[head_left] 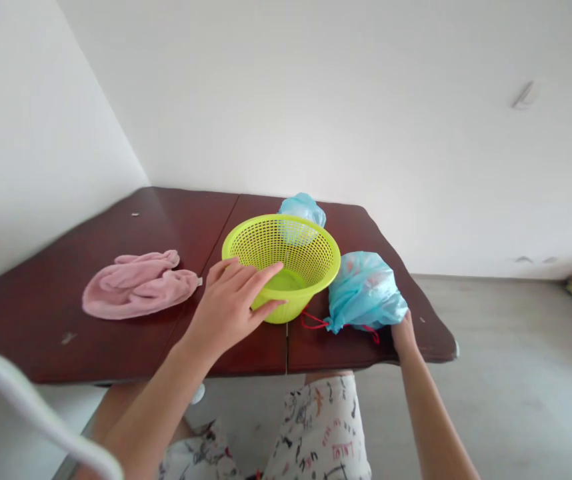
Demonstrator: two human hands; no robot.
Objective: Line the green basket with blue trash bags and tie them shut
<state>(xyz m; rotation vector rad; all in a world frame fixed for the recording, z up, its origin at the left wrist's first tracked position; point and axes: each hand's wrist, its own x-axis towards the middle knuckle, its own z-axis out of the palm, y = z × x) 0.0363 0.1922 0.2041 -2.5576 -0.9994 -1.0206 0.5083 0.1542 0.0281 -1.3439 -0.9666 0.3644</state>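
Observation:
My left hand (236,297) is at the near left side of a yellow-green plastic colander (296,308), thumb and fingers apart around the rim. Whether it presses on the rim, I cannot tell. At the right edge of a light blue plastic bag (366,290), my right hand (404,332) grips the bag's side, its fingers mostly hidden behind it. Red drawstrings (313,322) trail from the bag's gathered end, near the colander. Something pale and reddish shows faintly through the plastic.
The dark red wooden table (186,213) has seams across it and stands against white walls. Another light blue bag (305,207) sits behind the colander. A folded pink cloth (139,285) lies at left. A white curved bar (36,407) crosses the lower left.

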